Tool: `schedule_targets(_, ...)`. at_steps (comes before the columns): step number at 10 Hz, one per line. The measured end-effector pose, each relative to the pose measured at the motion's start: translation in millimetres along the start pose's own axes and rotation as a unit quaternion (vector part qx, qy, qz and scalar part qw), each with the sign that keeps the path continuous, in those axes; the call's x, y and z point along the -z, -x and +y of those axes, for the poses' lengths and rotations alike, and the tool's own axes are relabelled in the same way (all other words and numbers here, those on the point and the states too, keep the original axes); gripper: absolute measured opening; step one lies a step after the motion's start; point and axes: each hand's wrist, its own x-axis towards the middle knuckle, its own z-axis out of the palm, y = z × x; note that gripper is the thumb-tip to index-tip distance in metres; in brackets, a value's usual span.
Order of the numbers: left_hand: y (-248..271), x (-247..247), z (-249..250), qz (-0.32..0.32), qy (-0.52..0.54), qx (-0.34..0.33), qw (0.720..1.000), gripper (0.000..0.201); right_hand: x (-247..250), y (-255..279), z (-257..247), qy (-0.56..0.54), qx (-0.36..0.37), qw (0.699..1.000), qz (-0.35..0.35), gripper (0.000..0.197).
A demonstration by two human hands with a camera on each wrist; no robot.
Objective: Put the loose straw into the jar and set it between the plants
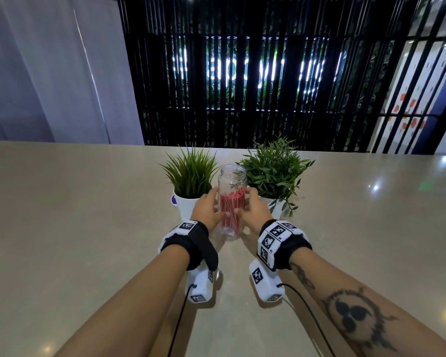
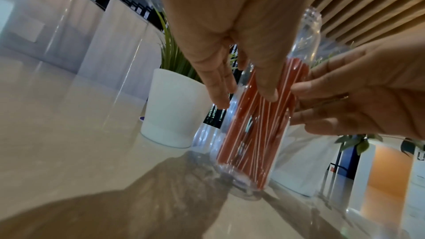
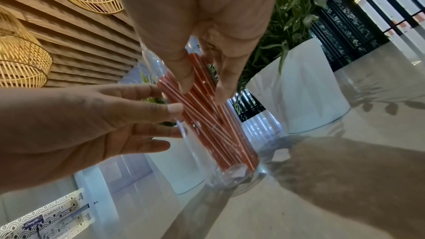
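1. On table (image 1: 88, 228), head view: jar (image 1: 232, 181) with straws (image 1: 231, 210) upright, just before gap between plants (image 1: 191, 173); left hand (image 1: 207, 210), right hand (image 1: 255, 211) flanking, touching it.
2. Left wrist: left fingers (image 2: 218, 88) straight, resting on jar.
3. Right wrist: right fingers (image 3: 226, 83) straight, same contact.

This is looking like a café or bar. A long polished counter (image 1: 88, 228) is running across the room, lit lettering (image 1: 247, 70) is glowing behind a black slatted screen (image 1: 216, 124), and woven cane lampshades (image 3: 20, 57) are hanging under a slatted wooden ceiling (image 3: 80, 43). A grassy potted plant (image 1: 191, 173) and a leafy potted plant (image 1: 273, 173) are dressing the counter, with a clear jar (image 1: 232, 173) of red drinking straws (image 1: 231, 210) standing near them.
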Motion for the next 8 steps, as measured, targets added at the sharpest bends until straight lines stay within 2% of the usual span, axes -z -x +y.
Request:
schedule_targets(1,2.0,-4.9,-2.3,-0.024,0.036,0.001,0.999,0.059,-1.8,-2.6,4.4,0.024,0.004,1.000,-0.019,0.058)
schedule_targets(2,1.6,-9.1,-6.3,-0.027,0.048,0.021,0.998,0.056,-2.9,-2.0,11.0,0.042,0.006,0.999,-0.028,0.064)
schedule_targets(4,7.5,-12.5,-6.6,-0.098,-0.021,0.036,0.994,0.085,-13.6,1.2,20.4,0.090,-0.006,0.993,-0.075,0.092)
schedule_targets(5,17.0,-16.9,-5.1,-0.116,-0.036,0.048,0.991,0.083,-17.3,4.8,22.7,0.074,0.001,0.993,-0.087,0.099)
schedule_targets(6,23.2,-17.8,1.7,-0.102,-0.024,0.036,0.994,0.078,-16.2,5.3,23.4,0.063,0.009,0.993,-0.098,0.102)
schedule_targets(7,21.8,-16.5,2.4,-0.104,-0.008,0.029,0.994,0.079,-13.3,4.8,21.9,0.048,0.003,0.995,-0.093,0.099)
schedule_targets(8,20.1,-11.0,-3.6,-0.063,0.021,0.042,0.997,0.081,-9.3,11.0,20.7,-0.001,0.017,0.999,-0.043,0.080)
